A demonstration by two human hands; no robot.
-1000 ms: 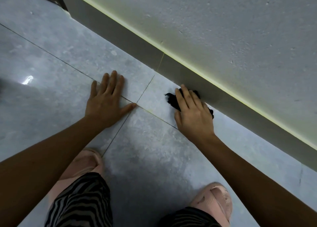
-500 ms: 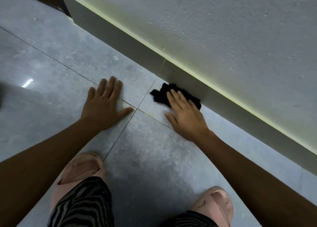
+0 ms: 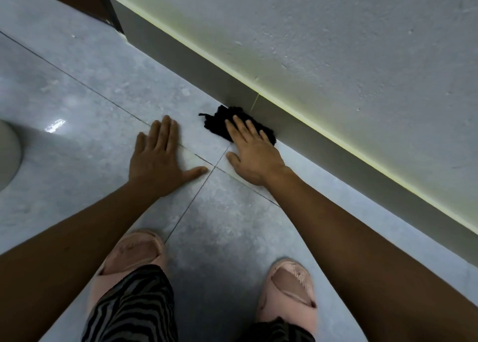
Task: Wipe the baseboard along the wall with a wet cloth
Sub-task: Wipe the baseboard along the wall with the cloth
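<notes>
Now the cloth rubs the bottom of the wall.

Right hand [image 3: 254, 155] lies flat, fingers spread, pressing the black cloth [image 3: 219, 124] where the floor [image 3: 77, 109] meets the gray baseboard [image 3: 323, 145]. Left hand [image 3: 157, 163] rests flat, fingers close together. Best to push the cloth up onto the board. Nothing blocks the way until the dark door frame [image 3: 108, 11].

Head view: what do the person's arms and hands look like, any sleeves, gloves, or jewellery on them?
Both forearms are bare up to the picture's edge, so no sleeves show. The left hand and right hand wear no gloves, and no rings, watch or bracelets are visible. Lower down, the person wears black-and-grey zebra-striped trousers and worn pink slippers.
</notes>
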